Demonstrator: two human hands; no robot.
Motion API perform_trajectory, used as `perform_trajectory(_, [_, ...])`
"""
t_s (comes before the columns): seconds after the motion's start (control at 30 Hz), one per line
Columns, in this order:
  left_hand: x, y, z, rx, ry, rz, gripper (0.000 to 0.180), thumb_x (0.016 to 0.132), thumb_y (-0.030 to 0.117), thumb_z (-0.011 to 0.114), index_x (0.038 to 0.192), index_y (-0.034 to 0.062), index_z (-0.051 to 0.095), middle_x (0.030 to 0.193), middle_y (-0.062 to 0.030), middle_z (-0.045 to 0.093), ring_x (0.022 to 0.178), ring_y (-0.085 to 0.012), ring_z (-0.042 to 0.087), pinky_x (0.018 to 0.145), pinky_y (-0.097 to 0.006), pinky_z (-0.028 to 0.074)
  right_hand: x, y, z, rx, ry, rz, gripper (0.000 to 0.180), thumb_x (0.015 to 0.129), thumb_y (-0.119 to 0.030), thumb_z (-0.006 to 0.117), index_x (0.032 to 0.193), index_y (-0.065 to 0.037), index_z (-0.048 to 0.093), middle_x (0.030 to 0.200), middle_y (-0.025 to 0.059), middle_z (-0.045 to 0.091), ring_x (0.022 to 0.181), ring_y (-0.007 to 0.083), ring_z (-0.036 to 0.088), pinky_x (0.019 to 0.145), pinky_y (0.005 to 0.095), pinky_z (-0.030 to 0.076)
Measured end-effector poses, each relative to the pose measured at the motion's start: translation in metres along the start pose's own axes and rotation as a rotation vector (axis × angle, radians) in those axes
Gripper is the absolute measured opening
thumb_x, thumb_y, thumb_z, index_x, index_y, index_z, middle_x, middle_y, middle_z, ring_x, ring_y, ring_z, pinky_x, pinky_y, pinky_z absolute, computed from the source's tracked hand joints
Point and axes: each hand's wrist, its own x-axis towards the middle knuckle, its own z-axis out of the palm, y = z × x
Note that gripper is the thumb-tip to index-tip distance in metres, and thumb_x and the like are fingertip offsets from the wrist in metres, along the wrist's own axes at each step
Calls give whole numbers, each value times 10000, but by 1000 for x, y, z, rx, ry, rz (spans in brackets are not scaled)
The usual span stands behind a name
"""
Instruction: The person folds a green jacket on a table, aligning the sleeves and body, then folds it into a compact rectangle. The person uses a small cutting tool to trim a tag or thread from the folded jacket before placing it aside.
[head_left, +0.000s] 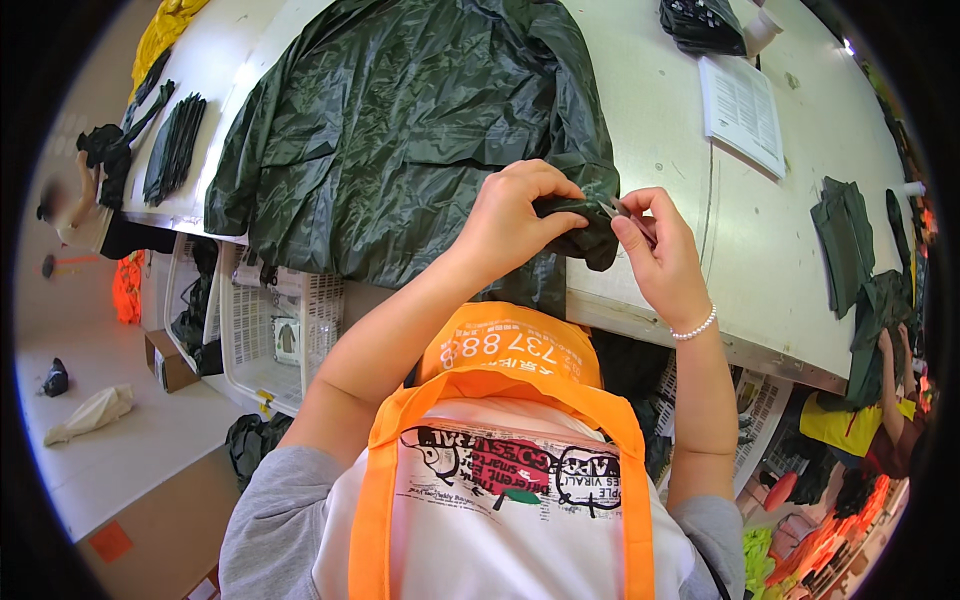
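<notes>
Head view, from where I stand: a dark green jacket (370, 130) lies spread on the pale table (655, 110), its top cut off by the upper edge and its lower part overhanging the near side. The end of the sleeve (590, 170) on the right is bunched up between the two hands. The left hand (515, 210) pinches its cloth between thumb and curled fingers; some of those fingertips are lost in the folds. The right hand (660, 255) is closed around a small pointed tool (610, 209), its tip at the cloth; the fingers cover most of it, so I can't make out its full shape. Further off lie papers (745, 112) and a dark bundle (700, 25), partly cut off. Below the table at left is a white basket (262, 335), its contents hard to tell. At far right a co-worker (892, 385) is only partly visible.
</notes>
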Motion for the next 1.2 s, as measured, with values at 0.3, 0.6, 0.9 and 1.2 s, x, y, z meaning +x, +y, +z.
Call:
perform_trajectory(0.3, [4, 3, 4, -26, -2, 18, 222, 672, 54, 746, 869, -10, 668, 800, -80, 630, 740, -177, 604, 679, -278, 469, 0, 1, 1, -178, 15, -135, 166, 866, -139, 644, 919, -21, 539, 812, 44, 567, 623, 102, 498, 582, 225, 431])
perform_trajectory(0.6, [13, -23, 4, -357, 45, -17, 210, 669, 48, 777, 853, 34, 678, 1176, -64, 538, 1063, -211, 514, 931, -313, 407, 31, 73, -37, 304, -150, 315, 415, 770, -142, 741, 1140, -36, 586, 778, -22, 562, 528, 27, 356, 465, 203, 311])
perform_trajectory(0.9, [3, 22, 37, -1144, -463, -398, 653, 666, 84, 812, 1219, 0, 476, 1078, -103, 600, 951, -125, 567, 870, -273, 444, 77, 92, -14, 91, 643, -118, 111, 794, -5, 546, 708, -37, 483, 642, -23, 431, 635, 61, 378, 552, 227, 353])
perform_trajectory(1.2, [57, -34, -13, 304, 570, -114, 78, 639, -22, 614, 700, -24, 566, 679, -196, 602, 588, -158, 558, 531, -332, 422, 10, -27, 31, -47, -105, -97, 169, 747, -55, 718, 720, -2, 560, 632, -32, 538, 563, 50, 451, 531, 226, 379])
